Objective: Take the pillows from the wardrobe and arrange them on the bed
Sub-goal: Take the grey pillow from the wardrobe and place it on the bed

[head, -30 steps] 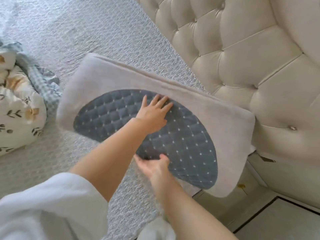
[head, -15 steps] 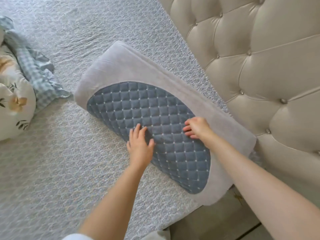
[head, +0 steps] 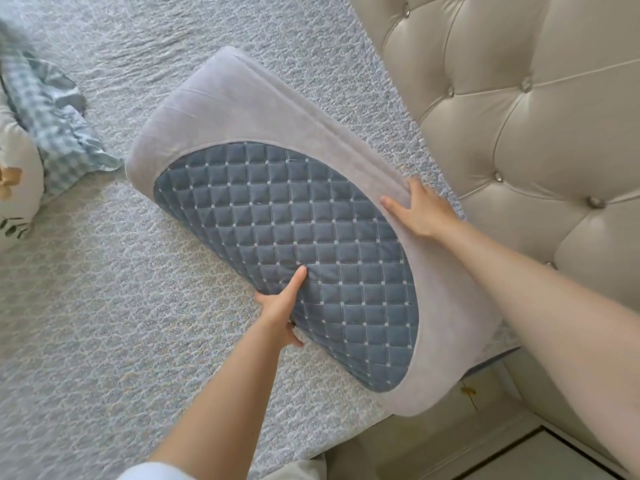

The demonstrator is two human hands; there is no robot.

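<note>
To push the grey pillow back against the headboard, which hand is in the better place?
Probably the left hand. It grips the pillow at its near edge, thumb on the blue quilted panel, so it can push toward the headboard. The right hand sits on the headboard-side edge, between the two.

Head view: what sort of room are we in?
Most likely a bedroom: a tufted headboard, a bed with a textured cover, and a grey pillow held by both hands.
</note>
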